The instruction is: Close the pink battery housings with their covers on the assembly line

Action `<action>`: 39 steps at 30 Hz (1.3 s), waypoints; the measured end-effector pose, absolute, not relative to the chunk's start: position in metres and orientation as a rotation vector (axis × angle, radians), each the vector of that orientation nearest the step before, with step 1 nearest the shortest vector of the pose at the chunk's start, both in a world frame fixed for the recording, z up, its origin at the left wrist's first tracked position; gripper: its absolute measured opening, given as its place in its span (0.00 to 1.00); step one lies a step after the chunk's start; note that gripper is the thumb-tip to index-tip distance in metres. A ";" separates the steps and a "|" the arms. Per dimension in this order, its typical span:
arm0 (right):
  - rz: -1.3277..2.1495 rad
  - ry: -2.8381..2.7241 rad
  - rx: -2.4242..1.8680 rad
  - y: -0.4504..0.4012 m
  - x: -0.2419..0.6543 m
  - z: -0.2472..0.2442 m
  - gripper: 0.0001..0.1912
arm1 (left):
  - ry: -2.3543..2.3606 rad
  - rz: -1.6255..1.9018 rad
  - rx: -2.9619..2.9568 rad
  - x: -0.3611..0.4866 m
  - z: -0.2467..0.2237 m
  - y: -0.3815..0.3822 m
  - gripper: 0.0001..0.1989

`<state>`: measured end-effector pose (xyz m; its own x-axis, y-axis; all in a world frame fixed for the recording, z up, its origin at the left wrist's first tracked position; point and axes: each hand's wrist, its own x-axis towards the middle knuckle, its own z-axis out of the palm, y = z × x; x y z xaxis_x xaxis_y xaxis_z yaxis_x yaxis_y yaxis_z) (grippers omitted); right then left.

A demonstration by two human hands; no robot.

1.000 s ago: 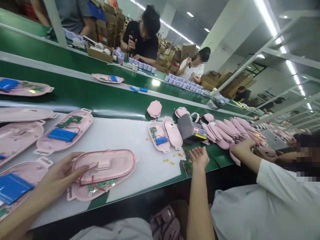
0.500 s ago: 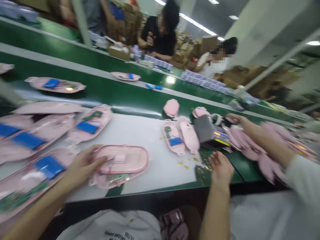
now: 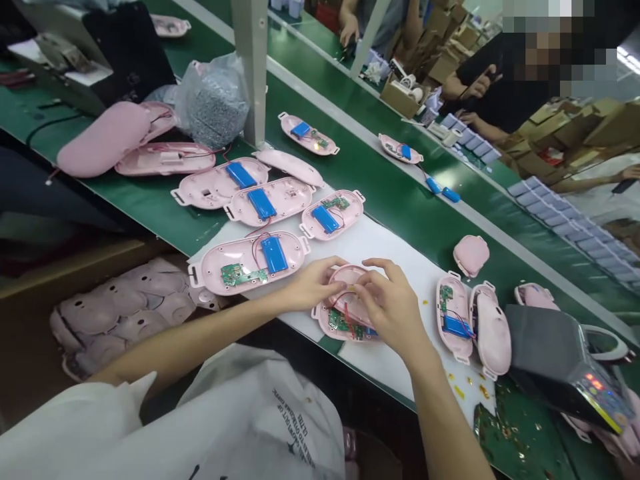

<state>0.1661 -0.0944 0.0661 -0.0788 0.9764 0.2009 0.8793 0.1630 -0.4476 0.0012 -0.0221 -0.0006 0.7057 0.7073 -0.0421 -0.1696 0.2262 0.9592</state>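
My left hand is closed on the left rim of a pink oval shell half, its thumb over the inner face. My right hand reaches across the right side, fingers bent, the fingertips at a small yellow strip inside the shell. Under this half lies its mate, an open pink shell with a green circuit board and red wires; my right hand partly covers its blue battery. Left of my hands sits another open shell with a blue battery and a circuit board.
Several open pink shells with blue batteries lie at the upper left, near a bag of grey material and a post. A grey device with a lit display stands right, beside yellow scraps. Co-workers sit across the green belt.
The view has swung left. My right hand has come from beside the grey device to the pink shell half, which is now tilted up from the lower shell. My left hand keeps hold of it.
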 end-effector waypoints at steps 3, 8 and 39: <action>0.154 -2.034 -1.795 -0.096 0.161 0.058 0.08 | 0.497 0.667 1.172 0.002 -0.004 -0.023 0.20; 0.009 -1.942 -1.943 -0.089 0.154 0.057 0.10 | 0.504 0.665 1.187 0.002 -0.005 -0.027 0.20; -0.148 -1.571 -1.448 -0.212 0.158 -0.010 0.15 | 0.683 -0.245 2.364 0.028 0.092 -0.019 0.33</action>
<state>0.1577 -0.2116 -0.0098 0.1638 0.7055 0.6895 0.8221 0.2887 -0.4907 0.0284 -0.0193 0.0924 0.8463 0.4096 -0.3405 0.5326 -0.6486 0.5437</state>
